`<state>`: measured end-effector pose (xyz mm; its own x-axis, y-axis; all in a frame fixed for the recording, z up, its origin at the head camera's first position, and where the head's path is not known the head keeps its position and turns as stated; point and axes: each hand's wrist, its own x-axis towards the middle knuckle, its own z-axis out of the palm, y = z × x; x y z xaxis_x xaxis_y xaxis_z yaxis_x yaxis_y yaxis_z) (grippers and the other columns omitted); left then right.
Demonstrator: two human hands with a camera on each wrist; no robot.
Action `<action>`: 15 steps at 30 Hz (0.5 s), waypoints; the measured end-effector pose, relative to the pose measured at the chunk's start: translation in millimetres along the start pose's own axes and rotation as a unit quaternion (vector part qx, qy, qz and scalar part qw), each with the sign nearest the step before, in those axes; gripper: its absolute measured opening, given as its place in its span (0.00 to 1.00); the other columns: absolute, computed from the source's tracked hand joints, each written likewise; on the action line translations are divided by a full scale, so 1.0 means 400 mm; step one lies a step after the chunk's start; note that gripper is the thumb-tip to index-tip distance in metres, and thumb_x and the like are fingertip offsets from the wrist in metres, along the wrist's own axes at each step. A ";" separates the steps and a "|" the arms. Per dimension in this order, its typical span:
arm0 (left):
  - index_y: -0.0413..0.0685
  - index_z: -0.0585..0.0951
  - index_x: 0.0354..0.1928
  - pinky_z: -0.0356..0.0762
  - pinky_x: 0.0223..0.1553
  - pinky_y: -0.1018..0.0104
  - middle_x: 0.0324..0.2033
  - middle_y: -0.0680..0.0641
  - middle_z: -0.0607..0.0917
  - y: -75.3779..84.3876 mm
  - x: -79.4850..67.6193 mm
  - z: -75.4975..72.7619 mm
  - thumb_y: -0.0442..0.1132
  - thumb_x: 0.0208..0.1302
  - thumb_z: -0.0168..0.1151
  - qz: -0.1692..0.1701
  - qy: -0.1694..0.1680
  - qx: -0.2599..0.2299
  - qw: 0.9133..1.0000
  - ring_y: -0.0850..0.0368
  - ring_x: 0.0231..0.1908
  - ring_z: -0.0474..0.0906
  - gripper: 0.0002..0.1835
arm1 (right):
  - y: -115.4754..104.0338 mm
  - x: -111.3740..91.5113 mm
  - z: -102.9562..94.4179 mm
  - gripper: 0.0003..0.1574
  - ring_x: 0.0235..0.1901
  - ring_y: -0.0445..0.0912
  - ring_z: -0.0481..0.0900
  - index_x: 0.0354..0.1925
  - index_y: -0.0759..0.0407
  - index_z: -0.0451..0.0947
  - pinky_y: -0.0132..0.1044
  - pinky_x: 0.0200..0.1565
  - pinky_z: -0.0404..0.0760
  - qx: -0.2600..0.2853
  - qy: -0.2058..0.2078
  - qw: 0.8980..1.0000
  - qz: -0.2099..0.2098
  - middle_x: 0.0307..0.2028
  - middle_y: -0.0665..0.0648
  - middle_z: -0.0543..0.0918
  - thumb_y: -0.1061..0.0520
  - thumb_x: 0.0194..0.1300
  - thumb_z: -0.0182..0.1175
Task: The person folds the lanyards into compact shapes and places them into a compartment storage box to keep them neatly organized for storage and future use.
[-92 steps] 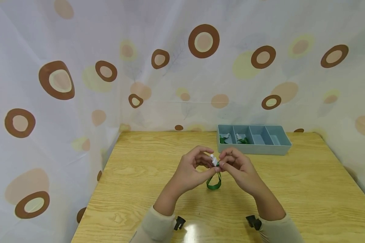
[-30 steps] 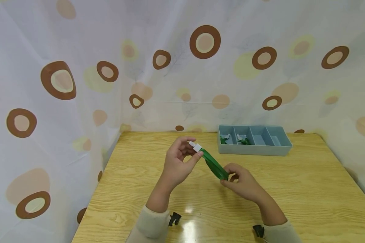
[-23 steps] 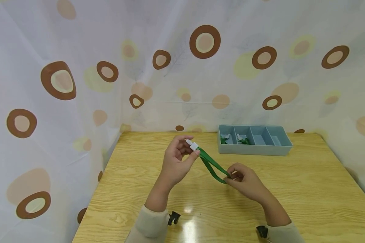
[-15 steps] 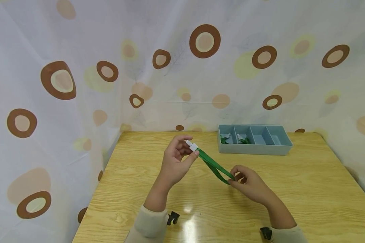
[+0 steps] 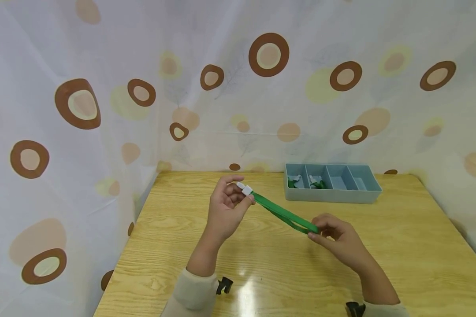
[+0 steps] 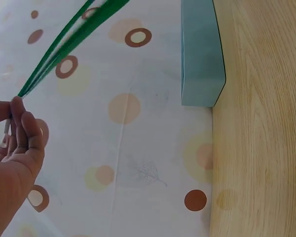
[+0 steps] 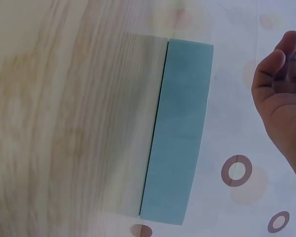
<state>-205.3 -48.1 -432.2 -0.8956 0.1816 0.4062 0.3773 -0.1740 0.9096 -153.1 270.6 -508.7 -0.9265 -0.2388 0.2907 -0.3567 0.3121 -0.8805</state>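
A green lanyard strap [image 5: 279, 209], doubled into a narrow loop, stretches between my two hands over the table. My left hand [image 5: 224, 213] pinches it between thumb and fingers beside its white plastic clip [image 5: 247, 190]. At the lower right end of the loop, my right hand [image 5: 339, 240] grips the band. The left wrist view shows the strap [image 6: 89, 29] rising from the left fingertips [image 6: 17, 104]. In the right wrist view, only a sliver of green shows beside the right hand [image 7: 283, 94].
A blue-grey divided box [image 5: 333, 196] stands at the back right of the wooden table [image 5: 190, 220]. Its two left compartments hold green straps with white clips. A patterned curtain [image 5: 222, 110] encloses the back and sides. Black buckles hang at both sleeves.
The hands were close together at the clip, with the loop hanging below. They have since separated; the right hand has moved right and down, drawing the strap out longer and straighter.
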 end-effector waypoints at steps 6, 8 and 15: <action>0.43 0.67 0.69 0.88 0.45 0.68 0.40 0.41 0.83 -0.006 0.000 -0.004 0.22 0.70 0.61 -0.001 0.013 -0.012 1.000 0.59 0.37 0.85 0.29 | 0.004 -0.010 -0.005 0.09 0.38 0.44 0.79 0.45 0.57 0.82 0.36 0.38 0.81 0.011 -0.010 1.000 -0.002 0.47 0.48 0.83 0.68 0.70 0.68; 0.47 0.63 0.71 0.88 0.47 0.66 0.40 0.42 0.82 -0.008 0.000 -0.004 0.22 0.71 0.61 -0.007 0.017 -0.021 1.000 0.58 0.37 0.85 0.32 | 0.003 -0.012 -0.004 0.09 0.36 0.44 0.80 0.47 0.60 0.82 0.35 0.38 0.82 0.012 -0.006 1.000 -0.004 0.45 0.48 0.84 0.69 0.71 0.67; 0.53 0.58 0.73 0.87 0.47 0.66 0.39 0.45 0.83 -0.007 0.001 -0.004 0.23 0.70 0.61 -0.020 0.044 -0.041 0.998 0.57 0.37 0.84 0.37 | -0.013 -0.014 -0.003 0.07 0.37 0.40 0.82 0.49 0.70 0.81 0.30 0.41 0.85 0.032 0.024 0.999 -0.009 0.39 0.45 0.85 0.71 0.74 0.61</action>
<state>-207.2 -49.2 -434.7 -0.9282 0.1043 0.3572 0.3238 -0.2468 0.9134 -146.3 271.5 -505.5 -0.9251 -0.1987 0.3235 -0.3668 0.2478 -0.8967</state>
